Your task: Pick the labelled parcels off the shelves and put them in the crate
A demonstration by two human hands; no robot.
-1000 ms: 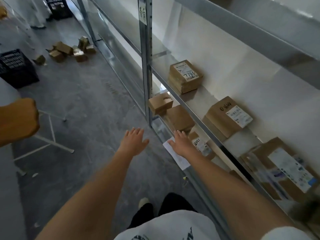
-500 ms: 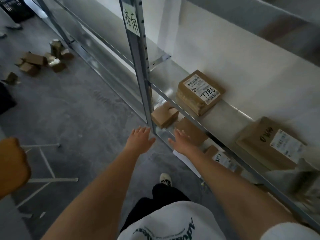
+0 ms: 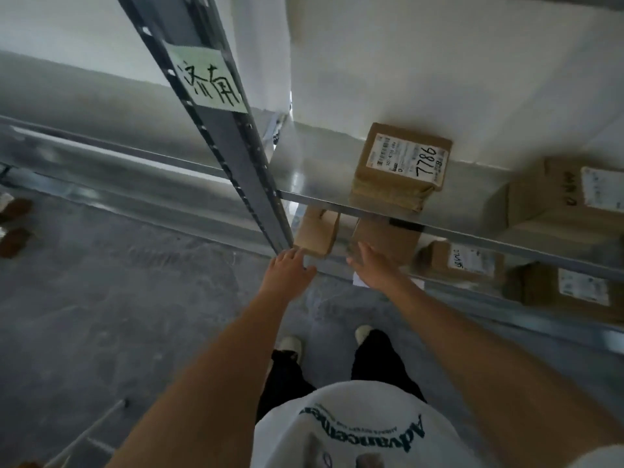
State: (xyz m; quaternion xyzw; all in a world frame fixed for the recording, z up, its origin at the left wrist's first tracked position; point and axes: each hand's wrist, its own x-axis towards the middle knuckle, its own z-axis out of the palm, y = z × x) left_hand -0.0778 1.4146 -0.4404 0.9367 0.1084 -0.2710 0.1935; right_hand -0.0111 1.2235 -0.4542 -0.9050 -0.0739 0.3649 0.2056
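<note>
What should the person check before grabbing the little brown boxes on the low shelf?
1. Left hand free, holding nothing: ok, fingers straight.
2. Right hand free: ok, fingers spread.
3. Hands close to the boxes: ok, the left is by the small box beside the shelf post, the right in front of the plain box.
4. Labels on these two boxes: cannot tell, none shows on the sides in view.
5. Room under the upper shelf edge: ok, the opening in front looks unblocked.
6. Crate within reach: cannot tell, no crate in view.
</note>
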